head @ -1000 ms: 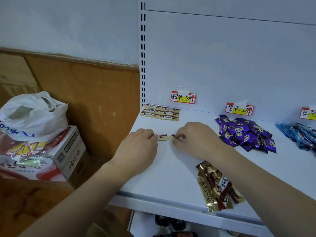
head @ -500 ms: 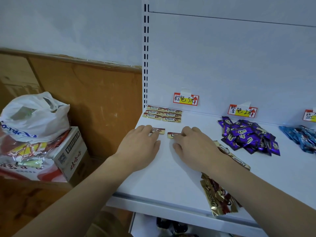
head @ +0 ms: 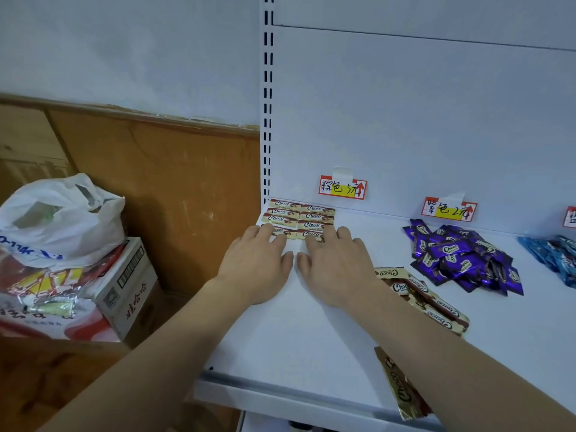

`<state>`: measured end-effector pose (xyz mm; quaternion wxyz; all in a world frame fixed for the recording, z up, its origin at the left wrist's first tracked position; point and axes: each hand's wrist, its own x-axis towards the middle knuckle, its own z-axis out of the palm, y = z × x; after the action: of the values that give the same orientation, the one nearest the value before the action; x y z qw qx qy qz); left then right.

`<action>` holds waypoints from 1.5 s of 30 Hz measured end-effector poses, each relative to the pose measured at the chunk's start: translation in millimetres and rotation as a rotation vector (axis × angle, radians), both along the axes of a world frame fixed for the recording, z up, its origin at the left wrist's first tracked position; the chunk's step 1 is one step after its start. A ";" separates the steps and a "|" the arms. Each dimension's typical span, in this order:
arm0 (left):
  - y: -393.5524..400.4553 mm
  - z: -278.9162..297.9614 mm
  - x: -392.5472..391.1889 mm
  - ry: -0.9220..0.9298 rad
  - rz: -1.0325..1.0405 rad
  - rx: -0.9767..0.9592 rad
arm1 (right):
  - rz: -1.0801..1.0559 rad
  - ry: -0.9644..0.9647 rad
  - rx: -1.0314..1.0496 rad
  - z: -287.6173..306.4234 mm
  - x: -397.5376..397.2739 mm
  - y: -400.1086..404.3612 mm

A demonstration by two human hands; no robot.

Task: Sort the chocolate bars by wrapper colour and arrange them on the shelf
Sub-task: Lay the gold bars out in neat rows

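With straight fingers [head: 274, 235] of both hands gripping nothing, the light, slippery small gold-and-brown foil-wrapped chocolate bars [head: 300, 218] probably slide easily; push their flat tops.

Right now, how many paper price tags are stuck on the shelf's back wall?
3. A red-and-yellow paper price tag hangs above the gold bars, a second tag above the purple pile, and a third tag, cut off, at the right edge. More may lie beyond view.
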<state>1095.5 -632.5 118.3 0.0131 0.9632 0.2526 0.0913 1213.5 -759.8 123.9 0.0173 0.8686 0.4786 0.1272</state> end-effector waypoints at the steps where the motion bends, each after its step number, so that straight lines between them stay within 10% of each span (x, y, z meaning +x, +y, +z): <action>1: -0.1 -0.2 0.1 -0.004 0.002 -0.004 | -0.001 -0.007 0.014 -0.8 0.3 0.0; 27: -8.3 5.7 -1.7 -0.040 0.047 0.009 | 0.002 0.030 0.024 10.0 3.5 -17.2; 45: -104.8 4.0 68.7 -0.107 -0.326 -0.087 | -0.132 0.397 -0.008 52.8 76.7 -176.7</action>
<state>1164.2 -737.3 122.3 0.0831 0.9837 0.0955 0.1280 1290.2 -936.6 176.7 -0.0657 0.9061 0.4149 -0.0500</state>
